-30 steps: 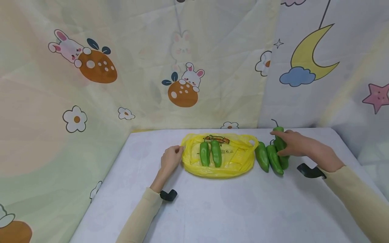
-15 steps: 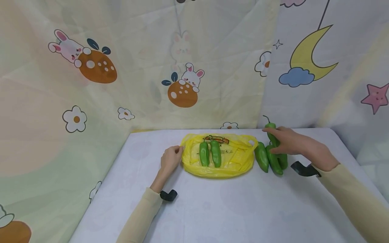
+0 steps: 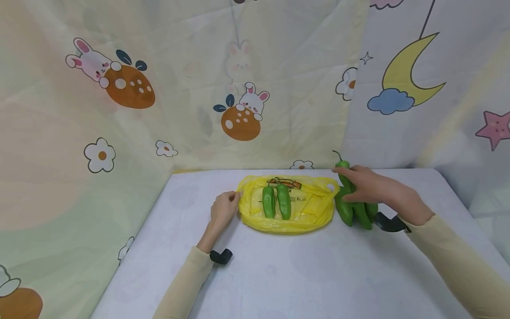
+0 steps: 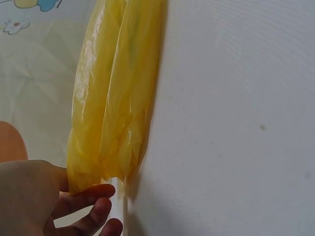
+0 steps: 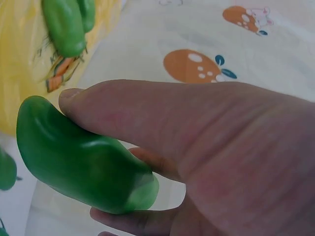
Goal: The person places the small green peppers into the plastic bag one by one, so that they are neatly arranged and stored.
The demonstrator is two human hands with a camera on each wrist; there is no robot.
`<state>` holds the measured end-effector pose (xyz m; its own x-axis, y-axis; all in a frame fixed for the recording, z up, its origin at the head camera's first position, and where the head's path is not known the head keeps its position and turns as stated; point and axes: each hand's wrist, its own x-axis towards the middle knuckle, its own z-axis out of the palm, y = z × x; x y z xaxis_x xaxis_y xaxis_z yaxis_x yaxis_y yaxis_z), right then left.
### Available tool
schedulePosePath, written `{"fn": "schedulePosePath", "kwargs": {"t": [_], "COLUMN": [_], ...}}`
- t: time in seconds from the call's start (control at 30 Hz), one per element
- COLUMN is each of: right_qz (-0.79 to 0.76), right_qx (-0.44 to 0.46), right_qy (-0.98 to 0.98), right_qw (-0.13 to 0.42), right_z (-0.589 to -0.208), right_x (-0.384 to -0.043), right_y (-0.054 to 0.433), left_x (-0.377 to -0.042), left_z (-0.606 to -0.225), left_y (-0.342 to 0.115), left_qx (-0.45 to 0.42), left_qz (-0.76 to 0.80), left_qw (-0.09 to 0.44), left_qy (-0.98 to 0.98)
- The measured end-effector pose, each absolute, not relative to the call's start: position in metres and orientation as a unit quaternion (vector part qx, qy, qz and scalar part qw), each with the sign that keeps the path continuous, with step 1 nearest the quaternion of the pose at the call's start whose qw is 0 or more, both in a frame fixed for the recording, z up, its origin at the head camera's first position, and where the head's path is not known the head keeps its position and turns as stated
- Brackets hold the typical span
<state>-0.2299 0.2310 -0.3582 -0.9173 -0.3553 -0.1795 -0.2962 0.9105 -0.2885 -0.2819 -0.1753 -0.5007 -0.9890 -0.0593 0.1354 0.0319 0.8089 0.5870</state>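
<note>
A yellow plastic bag (image 3: pixel 311 217) lies flat near the back of the table, with two green peppers (image 3: pixel 284 203) side by side on it. My left hand (image 3: pixel 224 208) pinches its left edge; in the left wrist view the bag's corner (image 4: pixel 88 172) sits between thumb and index finger, the other fingers loosely bent. To the right, my right hand (image 3: pixel 372 186) grips another green pepper (image 5: pixel 83 152) between thumb and fingers, its curved stem pointing up in the head view. This pepper overlaps several more green peppers (image 3: pixel 344 215) lying beside the bag, partly hidden by the hand.
The table (image 3: pixel 271 274) has a white cover. Behind it and along the left hangs a cloth (image 3: pixel 191 88) printed with rabbits and flowers. A black wrist strap mount (image 3: pixel 391 223) sticks out from the right wrist, another black mount (image 3: pixel 221 256) from the left.
My right hand has moved left with the gripped pepper, from above the far right of the pile toward the bag's right edge. The left hand stays at the bag's left edge.
</note>
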Motion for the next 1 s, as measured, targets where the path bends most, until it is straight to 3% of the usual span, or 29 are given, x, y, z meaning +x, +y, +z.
{"fn": "schedulePosePath", "kwargs": {"t": [0.67, 1.0], "right_qz": [-0.149, -0.147], "right_qx": [-0.221, -0.245], "right_qy": [0.951, 0.941], "right_qw": [0.154, 0.182], "right_z": [-0.365, -0.384], "right_x": [-0.23, -0.247], "right_y": [0.179, 0.159], "left_x": [-0.281, -0.283], "left_z": [-0.502, -0.503], "left_y": [-0.176, -0.176], "left_qx": [0.007, 0.007], "left_qz": [-0.31, -0.312], "left_qw": [0.072, 0.069], "left_qy": [-0.948, -0.948]}}
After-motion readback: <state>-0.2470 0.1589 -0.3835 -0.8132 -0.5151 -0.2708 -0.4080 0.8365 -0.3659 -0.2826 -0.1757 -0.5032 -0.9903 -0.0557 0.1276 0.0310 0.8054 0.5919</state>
